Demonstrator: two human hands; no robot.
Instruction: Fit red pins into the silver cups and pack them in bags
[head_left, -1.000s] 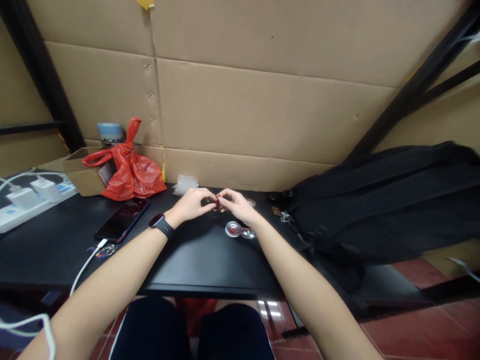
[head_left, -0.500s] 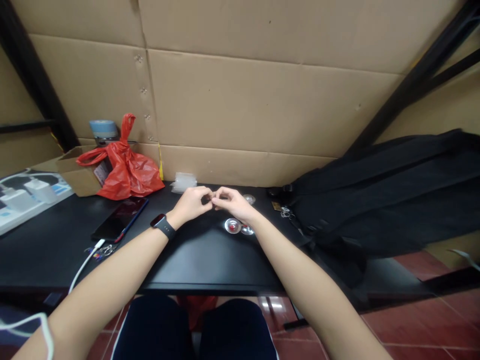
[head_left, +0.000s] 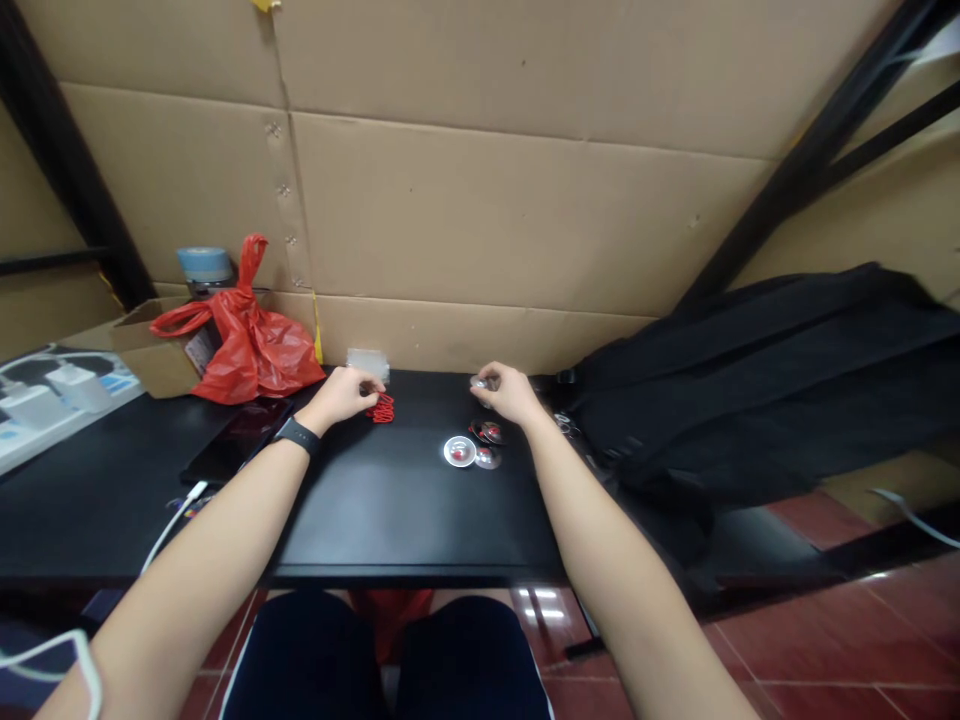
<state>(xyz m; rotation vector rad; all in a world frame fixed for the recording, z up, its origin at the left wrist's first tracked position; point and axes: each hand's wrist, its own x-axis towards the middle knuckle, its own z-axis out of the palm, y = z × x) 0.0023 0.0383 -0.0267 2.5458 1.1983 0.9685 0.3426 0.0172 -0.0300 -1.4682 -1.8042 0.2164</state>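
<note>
My left hand [head_left: 349, 395] is closed, thumb and forefinger pinched at the upper edge of a small red looped bundle [head_left: 383, 409] resembling cord, at the back of the black table. To its right, my right hand [head_left: 512, 393] pinches a small clear round disc [head_left: 479, 384], partly covered by the fingers. Nearer to me lie a clear domed disc with a red centre [head_left: 460, 452], a second clear disc [head_left: 488, 458] touching it, and some red and clear round pieces [head_left: 489, 432] just behind. Their exact kind is too small to tell.
Behind my left hand stands a stack of clear plastic pieces [head_left: 368, 364]. At left are a red plastic bag [head_left: 259, 345], a cardboard box [head_left: 154, 350], a phone [head_left: 236, 440] and a power strip [head_left: 71, 405]. A black backpack [head_left: 750, 390] fills the right side; a cardboard wall rises behind.
My hands were together over the middle of the table and have moved apart. The left is now at the red bundle, the right at a clear disc. More red and clear pieces show.
</note>
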